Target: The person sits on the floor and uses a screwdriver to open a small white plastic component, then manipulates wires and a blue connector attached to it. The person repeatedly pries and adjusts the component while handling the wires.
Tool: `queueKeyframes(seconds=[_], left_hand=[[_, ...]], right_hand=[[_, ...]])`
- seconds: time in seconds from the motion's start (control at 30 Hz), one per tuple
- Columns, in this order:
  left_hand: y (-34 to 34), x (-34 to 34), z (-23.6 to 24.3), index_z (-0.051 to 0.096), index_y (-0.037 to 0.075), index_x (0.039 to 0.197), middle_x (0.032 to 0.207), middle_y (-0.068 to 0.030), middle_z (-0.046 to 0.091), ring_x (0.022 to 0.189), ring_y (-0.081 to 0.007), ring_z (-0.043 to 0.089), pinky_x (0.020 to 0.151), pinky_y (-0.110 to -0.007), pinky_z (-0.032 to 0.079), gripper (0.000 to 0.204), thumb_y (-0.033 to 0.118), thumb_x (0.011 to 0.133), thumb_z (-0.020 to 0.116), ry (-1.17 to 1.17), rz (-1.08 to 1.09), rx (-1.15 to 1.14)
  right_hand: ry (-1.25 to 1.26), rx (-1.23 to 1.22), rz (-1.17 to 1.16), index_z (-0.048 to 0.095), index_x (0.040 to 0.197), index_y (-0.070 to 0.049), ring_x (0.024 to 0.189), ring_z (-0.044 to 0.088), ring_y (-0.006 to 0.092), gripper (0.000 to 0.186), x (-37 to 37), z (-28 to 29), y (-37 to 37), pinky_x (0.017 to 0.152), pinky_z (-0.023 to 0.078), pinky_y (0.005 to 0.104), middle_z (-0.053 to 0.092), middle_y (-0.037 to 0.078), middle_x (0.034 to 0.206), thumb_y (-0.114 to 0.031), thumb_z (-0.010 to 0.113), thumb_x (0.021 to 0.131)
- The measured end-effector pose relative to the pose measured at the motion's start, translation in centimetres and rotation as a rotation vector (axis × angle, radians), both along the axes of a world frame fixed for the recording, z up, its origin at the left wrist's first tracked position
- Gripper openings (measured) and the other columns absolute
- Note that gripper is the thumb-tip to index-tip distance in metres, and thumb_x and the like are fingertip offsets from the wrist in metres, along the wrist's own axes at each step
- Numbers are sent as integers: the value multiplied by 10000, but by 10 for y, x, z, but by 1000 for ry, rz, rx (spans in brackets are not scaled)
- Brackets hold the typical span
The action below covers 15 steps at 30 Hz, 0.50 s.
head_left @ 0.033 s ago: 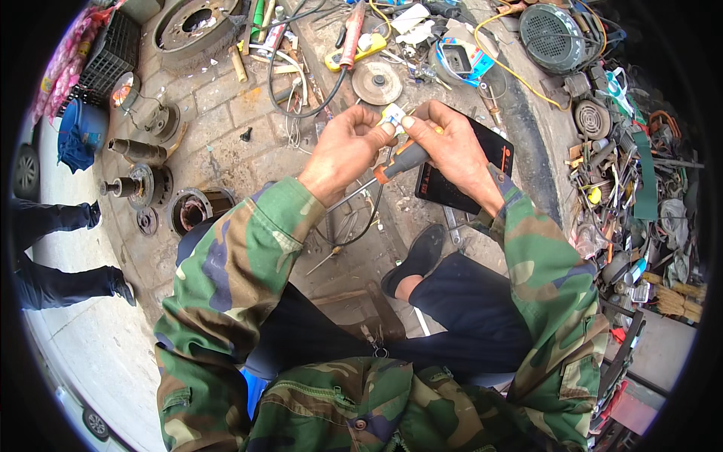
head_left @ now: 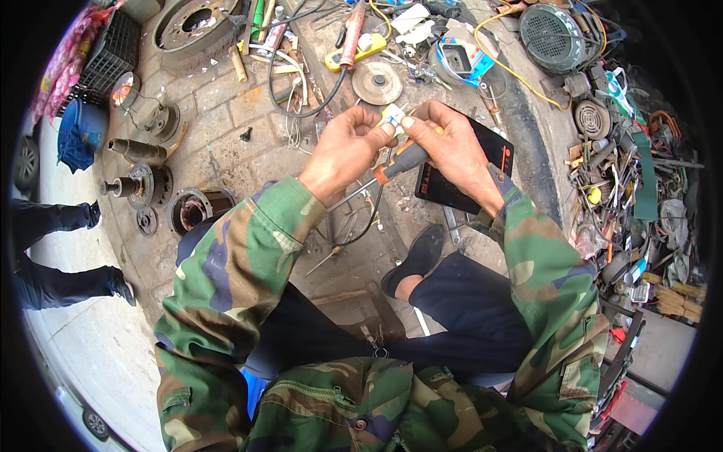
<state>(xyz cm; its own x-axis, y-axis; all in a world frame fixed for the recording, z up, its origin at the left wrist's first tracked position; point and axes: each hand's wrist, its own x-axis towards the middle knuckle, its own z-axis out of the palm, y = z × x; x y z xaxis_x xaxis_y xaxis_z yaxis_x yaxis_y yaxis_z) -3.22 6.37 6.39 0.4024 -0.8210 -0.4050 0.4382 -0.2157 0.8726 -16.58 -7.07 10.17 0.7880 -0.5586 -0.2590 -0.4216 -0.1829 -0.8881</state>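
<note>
My left hand (head_left: 343,151) pinches a small white piece (head_left: 392,114) with blue and yellow on it; its exact kind is too small to make out. Opposite it, the fingertips of my right hand (head_left: 458,151) meet the same piece. Tucked in that right hand is a screwdriver (head_left: 407,160) with a grey and orange handle, its metal shaft slanting down toward my left wrist. Below my hands a dark cable (head_left: 374,215) loops down to the ground. Under my right wrist lies a flat black panel (head_left: 444,188).
A round metal disc (head_left: 376,83), a red-handled tool (head_left: 352,38) and a fan-like grille (head_left: 552,38) lie ahead. Metal machine parts (head_left: 143,184) stand at left, beside a blue bucket (head_left: 81,128). Piled scrap (head_left: 625,203) fills the right. Another person's legs (head_left: 64,282) show far left.
</note>
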Motion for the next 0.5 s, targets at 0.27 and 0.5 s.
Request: queueKeyframes(seconds=[0.27, 0.5], left_hand=[[-1, 3, -2, 634, 12, 1145, 934, -42, 705, 676, -46, 503, 593, -210, 401, 205, 161, 1007, 658, -17, -45, -24], [1, 9, -3, 635, 14, 1110, 919, -47, 707, 639, -29, 474, 552, -204, 368, 187, 165, 1002, 659, -35, -25, -5]], right_hand=[[52, -2, 26, 672, 1022, 34, 817, 656, 113, 320, 1, -5, -6, 733, 540, 289, 733, 91, 904, -283, 688, 983], [27, -303, 2, 678, 930, -7, 747, 659, 97, 259, -18, 91, -34, 691, 514, 274, 715, 44, 768, -261, 722, 951]])
